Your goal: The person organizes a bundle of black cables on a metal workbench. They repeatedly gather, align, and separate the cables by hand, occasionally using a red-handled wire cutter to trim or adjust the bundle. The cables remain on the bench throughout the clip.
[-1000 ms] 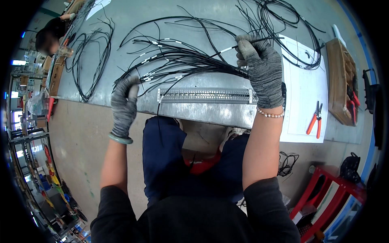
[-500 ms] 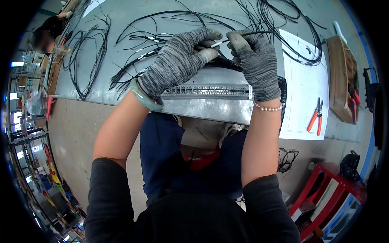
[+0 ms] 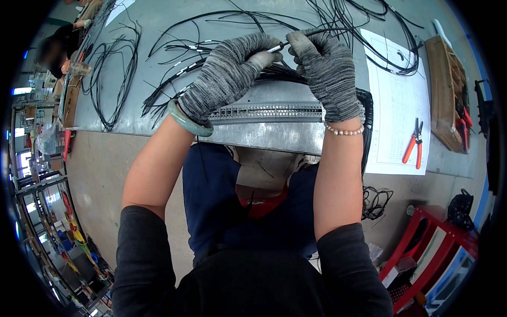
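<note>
Both my hands wear grey knit gloves and are raised over the metal table. My left hand (image 3: 224, 71) pinches a short white sleeve (image 3: 275, 48) on a black wire (image 3: 332, 30). Close beside it, my right hand (image 3: 328, 74) has its thumb and fingers closed on the same wire, which runs off to the right above that hand. Behind and below the hands lies a bundle of black wires (image 3: 282, 74), partly hidden by the gloves. Nearer me is a long grey terminal strip (image 3: 264, 112), its ends partly covered by my wrists.
Printed paper (image 3: 393, 137) at the right bears orange-handled pliers (image 3: 414, 145). A wooden box (image 3: 446, 98) with tools stands beyond. Looped black wires (image 3: 112, 79) lie at the left; several white-marked wires (image 3: 182, 71) are nearer. A red rack (image 3: 422, 248) stands at lower right. Another person (image 3: 63, 45) is at far left.
My hands have drawn slightly closer together. The white sleeve sits nearer my left fingertips, and a short black stretch of wire now shows between it and my right thumb.
</note>
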`<state>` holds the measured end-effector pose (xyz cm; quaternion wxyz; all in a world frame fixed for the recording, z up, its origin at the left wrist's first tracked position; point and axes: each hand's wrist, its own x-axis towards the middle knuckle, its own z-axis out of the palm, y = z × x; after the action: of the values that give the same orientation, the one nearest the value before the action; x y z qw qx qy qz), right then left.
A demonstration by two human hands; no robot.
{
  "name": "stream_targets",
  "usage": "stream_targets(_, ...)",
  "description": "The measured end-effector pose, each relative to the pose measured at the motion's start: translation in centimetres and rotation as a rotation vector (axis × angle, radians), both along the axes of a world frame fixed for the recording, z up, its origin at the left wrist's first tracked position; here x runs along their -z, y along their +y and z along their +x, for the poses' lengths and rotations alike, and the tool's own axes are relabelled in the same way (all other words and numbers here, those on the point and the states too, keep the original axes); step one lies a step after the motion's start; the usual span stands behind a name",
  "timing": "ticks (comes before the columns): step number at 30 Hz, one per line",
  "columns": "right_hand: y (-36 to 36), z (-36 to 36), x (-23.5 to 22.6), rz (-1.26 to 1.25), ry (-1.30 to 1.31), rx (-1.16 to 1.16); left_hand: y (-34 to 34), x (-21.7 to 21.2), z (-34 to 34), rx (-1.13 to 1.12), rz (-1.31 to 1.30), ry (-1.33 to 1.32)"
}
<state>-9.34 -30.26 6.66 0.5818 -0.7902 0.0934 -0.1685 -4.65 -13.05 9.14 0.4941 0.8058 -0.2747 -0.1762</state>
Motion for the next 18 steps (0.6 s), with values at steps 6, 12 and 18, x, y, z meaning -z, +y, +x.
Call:
stream_targets(6, 0.7, 0.0, -0.3, -0.011, -0.138, -0.066, 0.2, -0.6, 0.0, -0.048, 0.021, -0.079)
stream_targets(12, 2.8, 0.4, 0.5, -0.033, -0.232, -0.107, 2.4, 1.6, 0.6, -0.103, 0.186, -0.628)
stream_targets(18, 2.5, 0.4, -0.2, 0.022, -0.431, -0.122, 5.2, 4.7, 0.9, -0.162, 0.246, -0.451)
